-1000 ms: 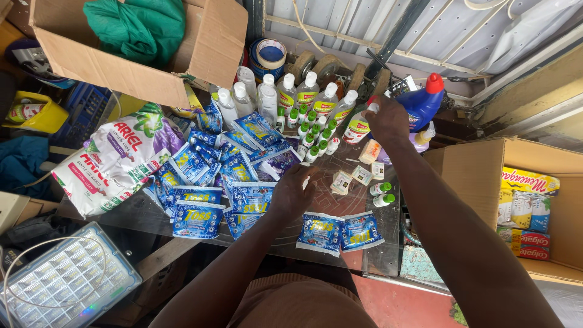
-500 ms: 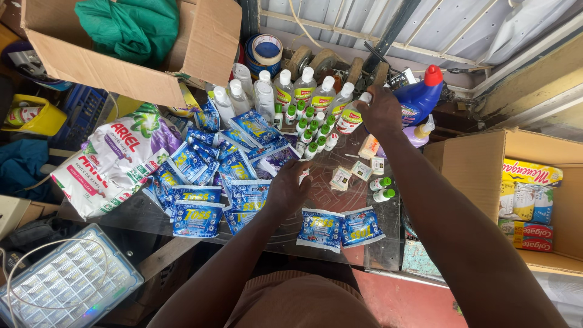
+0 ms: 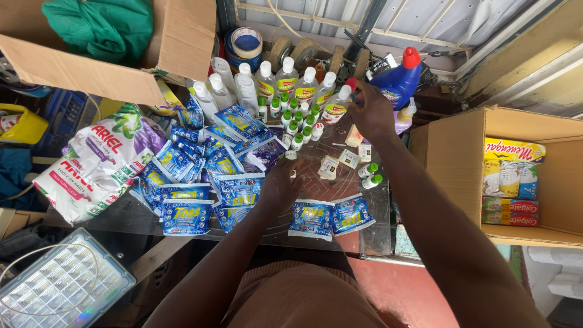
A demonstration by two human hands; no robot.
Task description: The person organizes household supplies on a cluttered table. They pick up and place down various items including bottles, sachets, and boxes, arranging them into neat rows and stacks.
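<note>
right hand [image 3: 370,109] grips a red-capped white bottle [image 3: 336,104] beside the blue jug [image 3: 398,82], aligning rows; left hand [image 3: 280,181] seemingly pinches a small white bottle [image 3: 291,155].

Both arms are showing bare from the bottom edge of the view up to the hands, no sleeves reaching the forearms. Left hand [image 3: 280,182] and right hand [image 3: 370,112] are wearing nothing: no gloves, rings, watch or bands visible. The person is wearing a brown garment [image 3: 300,297], plain, no print or seams showing, filling the bottom centre between the two arms. The rest of the body is sitting out of view.
</note>
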